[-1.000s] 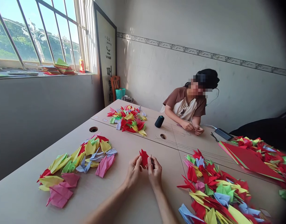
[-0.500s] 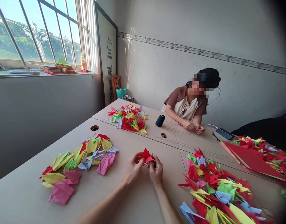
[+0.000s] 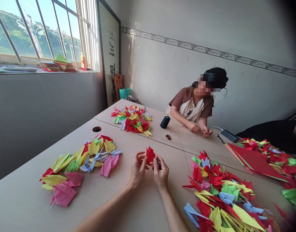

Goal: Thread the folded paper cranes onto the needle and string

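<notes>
Head view: a red folded paper piece (image 3: pixel 150 154) stands upright just above the worktop (image 3: pixel 128 206), near its middle, pinched between both hands. The left hand (image 3: pixel 137 170) grips its left edge with thumb and curled fingertips; the right hand (image 3: pixel 161 174) closes on its lower right side, knuckles toward the camera. Both forearms reach in from the bottom edge and converge at the wrists. A pile of folded papers (image 3: pixel 82 164) lies to the left and a denser heap (image 3: pixel 222 196) to the right. Across the worktop, a seated person (image 3: pixel 193 106) rests both hands near a black spool (image 3: pixel 165 122).
</notes>
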`<state>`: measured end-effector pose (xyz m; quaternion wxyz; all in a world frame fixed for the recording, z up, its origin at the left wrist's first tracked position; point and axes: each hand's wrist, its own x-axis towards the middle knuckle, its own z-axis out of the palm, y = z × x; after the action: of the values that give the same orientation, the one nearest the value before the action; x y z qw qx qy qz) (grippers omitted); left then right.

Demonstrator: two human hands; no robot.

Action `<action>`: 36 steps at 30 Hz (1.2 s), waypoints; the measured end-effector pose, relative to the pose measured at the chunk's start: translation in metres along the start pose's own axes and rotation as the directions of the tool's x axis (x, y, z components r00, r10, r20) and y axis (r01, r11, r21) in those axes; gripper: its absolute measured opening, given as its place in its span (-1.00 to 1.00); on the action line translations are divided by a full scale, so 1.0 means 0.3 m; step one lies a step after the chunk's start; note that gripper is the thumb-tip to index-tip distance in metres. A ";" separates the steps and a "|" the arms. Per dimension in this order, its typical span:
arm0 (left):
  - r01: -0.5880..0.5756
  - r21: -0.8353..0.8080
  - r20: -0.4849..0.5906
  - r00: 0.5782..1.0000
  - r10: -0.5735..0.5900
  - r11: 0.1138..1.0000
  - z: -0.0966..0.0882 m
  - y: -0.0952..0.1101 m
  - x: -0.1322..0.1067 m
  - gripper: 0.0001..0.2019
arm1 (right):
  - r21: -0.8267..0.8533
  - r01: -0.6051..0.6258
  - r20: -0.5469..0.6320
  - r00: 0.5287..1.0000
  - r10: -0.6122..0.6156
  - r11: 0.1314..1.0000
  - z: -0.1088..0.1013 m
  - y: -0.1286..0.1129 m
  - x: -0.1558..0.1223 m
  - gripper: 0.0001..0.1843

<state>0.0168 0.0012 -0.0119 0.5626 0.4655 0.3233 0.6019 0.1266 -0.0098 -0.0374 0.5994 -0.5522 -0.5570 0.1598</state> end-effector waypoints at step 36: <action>-0.172 0.180 -0.087 0.978 0.190 0.969 0.061 -0.046 0.026 -0.77 | -0.002 -0.025 -0.144 0.989 0.025 1.000 0.014 -0.002 0.022 -0.68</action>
<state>0.0394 0.0085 -0.0163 0.4457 0.5081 0.3587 0.6439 0.1250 -0.0027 -0.0345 0.6351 -0.5702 -0.5056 0.1259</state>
